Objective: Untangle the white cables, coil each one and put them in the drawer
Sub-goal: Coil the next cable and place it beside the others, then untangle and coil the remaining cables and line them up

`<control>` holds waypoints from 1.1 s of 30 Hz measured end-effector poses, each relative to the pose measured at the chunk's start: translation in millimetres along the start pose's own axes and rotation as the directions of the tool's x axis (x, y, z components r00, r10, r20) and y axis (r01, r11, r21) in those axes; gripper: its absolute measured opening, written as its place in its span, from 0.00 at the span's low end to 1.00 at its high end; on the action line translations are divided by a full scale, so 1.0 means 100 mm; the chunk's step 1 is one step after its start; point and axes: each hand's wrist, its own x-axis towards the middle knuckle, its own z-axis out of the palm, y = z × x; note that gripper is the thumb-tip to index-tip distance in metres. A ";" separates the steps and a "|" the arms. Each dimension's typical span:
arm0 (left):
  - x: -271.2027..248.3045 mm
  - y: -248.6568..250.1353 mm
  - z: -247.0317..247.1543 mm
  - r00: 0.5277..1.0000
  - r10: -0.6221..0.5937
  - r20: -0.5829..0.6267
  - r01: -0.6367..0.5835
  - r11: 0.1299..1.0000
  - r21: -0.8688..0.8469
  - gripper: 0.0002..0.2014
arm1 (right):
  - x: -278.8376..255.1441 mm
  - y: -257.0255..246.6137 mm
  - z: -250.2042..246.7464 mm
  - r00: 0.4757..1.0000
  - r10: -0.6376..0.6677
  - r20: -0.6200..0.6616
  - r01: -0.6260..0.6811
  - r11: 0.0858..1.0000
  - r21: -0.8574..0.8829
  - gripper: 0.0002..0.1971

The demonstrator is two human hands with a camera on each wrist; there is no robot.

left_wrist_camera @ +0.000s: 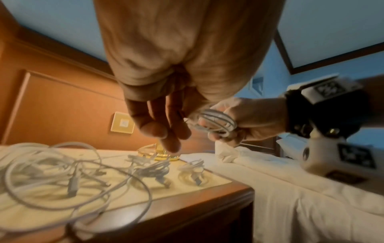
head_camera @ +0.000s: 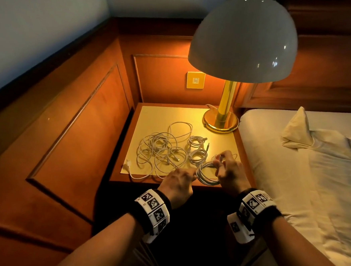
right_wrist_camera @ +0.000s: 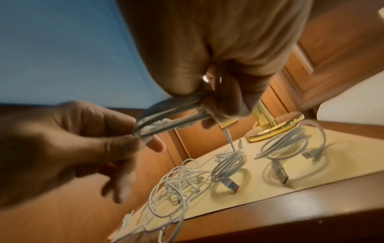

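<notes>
A loose tangle of white cables lies on the left half of the nightstand top. Two small coiled cables rest to its right, toward the lamp. Just above the front right corner I hold another coiled cable between both hands. My right hand grips its right side with curled fingers. My left hand pinches its left end. No drawer shows in any view.
A brass lamp base stands at the back right corner, under a wide dome shade. A bed with white sheets adjoins the right side. Wood panelling closes the left and back, with a wall switch.
</notes>
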 end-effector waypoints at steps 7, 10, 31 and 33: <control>0.31 -0.42 0.35 0.996 0.085 -0.030 -0.074 0.962 0.264 0.12 | 0.33 0.19 0.01 0.986 0.168 0.006 -0.168 0.986 0.009 0.01; 0.43 -0.60 0.37 0.994 0.041 -0.101 0.002 0.921 0.388 0.17 | 0.59 0.36 -0.12 0.963 0.260 -0.064 -0.255 0.964 0.072 0.03; 0.66 -1.24 0.86 0.964 -0.264 -0.011 0.243 0.870 0.429 0.37 | 1.85 0.97 0.14 0.874 0.485 -0.029 -0.462 0.811 -0.358 0.17; 0.66 -1.24 0.86 0.965 -0.263 -0.020 0.246 0.872 0.424 0.38 | 1.83 1.01 0.19 0.889 0.456 -0.044 -0.430 0.796 -0.426 0.18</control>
